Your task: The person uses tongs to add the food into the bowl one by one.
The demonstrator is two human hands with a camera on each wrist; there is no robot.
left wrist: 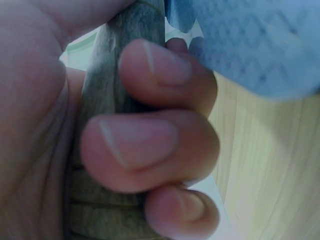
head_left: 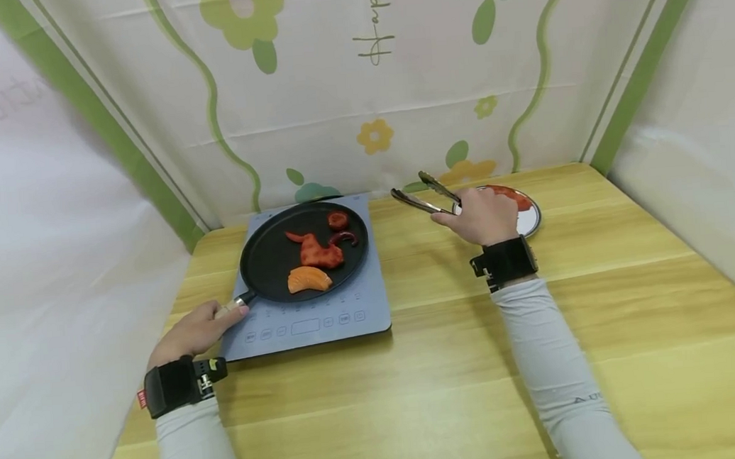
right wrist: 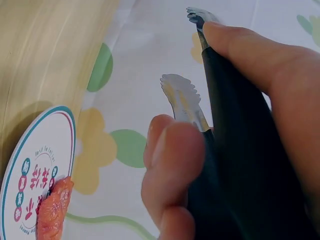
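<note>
My left hand (head_left: 191,334) grips the handle (left wrist: 102,75) of a round black frying pan (head_left: 267,265), its fingers curled around the wood-look grip. In the pan lie a red tomato piece (head_left: 338,221), a dark red curved piece (head_left: 344,237), a red chicken-wing-like piece of meat (head_left: 319,253) and an orange salmon-like slice (head_left: 309,279). My right hand (head_left: 487,215) holds black-handled metal tongs (right wrist: 245,150), their scalloped tips apart with nothing between them. Under and beyond this hand is a white plate (head_left: 531,224) bearing a reddish strip of meat (right wrist: 54,210).
The pan sits on a grey induction cooktop (head_left: 367,315) at the left of the wooden table (head_left: 441,366). A flower-patterned cloth (head_left: 333,104) hangs behind the table's back edge. White sheets (head_left: 706,127) close in both sides.
</note>
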